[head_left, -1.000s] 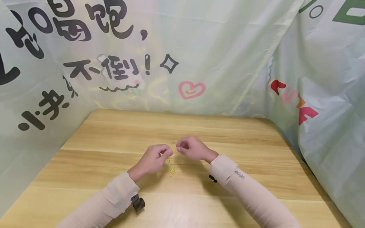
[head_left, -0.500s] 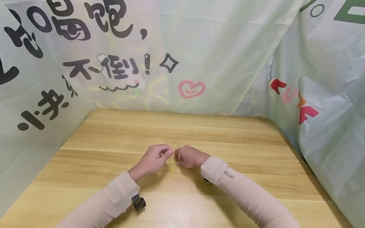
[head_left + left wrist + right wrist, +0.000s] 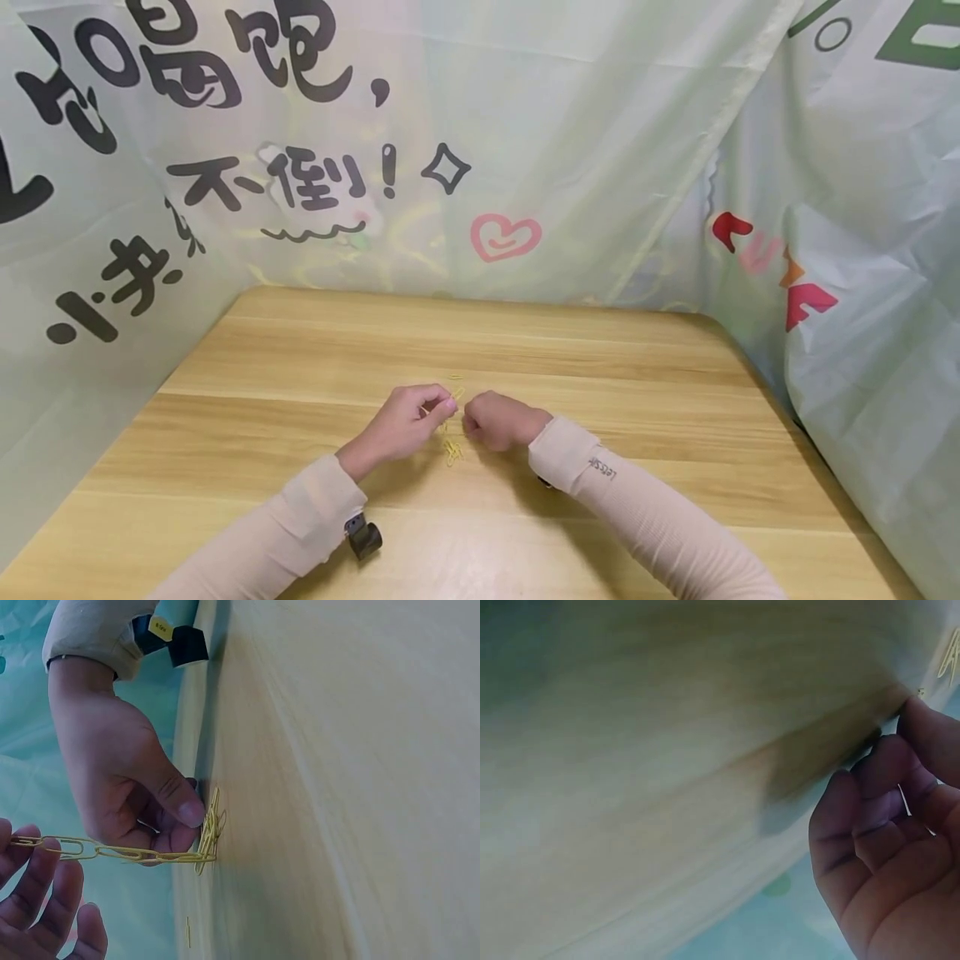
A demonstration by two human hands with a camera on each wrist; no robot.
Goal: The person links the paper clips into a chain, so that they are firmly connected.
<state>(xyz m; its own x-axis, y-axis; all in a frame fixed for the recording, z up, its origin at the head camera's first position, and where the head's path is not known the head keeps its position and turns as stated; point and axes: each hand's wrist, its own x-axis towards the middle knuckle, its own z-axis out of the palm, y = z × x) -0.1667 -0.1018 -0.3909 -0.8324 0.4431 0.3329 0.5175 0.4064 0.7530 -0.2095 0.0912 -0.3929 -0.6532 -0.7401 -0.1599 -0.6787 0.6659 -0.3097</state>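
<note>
My left hand (image 3: 405,417) pinches one end of a chain of linked yellow paper clips. In the left wrist view, the chain (image 3: 120,853) runs from the left fingers (image 3: 41,859) over to a small heap of yellow paper clips (image 3: 208,838) on the table. A clip (image 3: 459,392) sticks up past the left fingertips in the head view. My right hand (image 3: 501,421) is low at the tabletop just right of the heap, fingers curled, thumb tip (image 3: 191,813) right at the heap's edge. I cannot tell whether it pinches a clip; its index fingertip is mostly hidden.
One loose yellow paper clip (image 3: 456,377) lies on the wooden table (image 3: 637,367), beyond both hands. Printed cloth curtains (image 3: 585,150) hang behind the table and at its sides. Small black cameras, such as the one on the left wrist (image 3: 363,536), are strapped to the sleeves.
My right hand has come down from beside the left fingertips to the tabletop by the heap, its fingers now more curled. The left hand keeps its hold on the chain, almost still.
</note>
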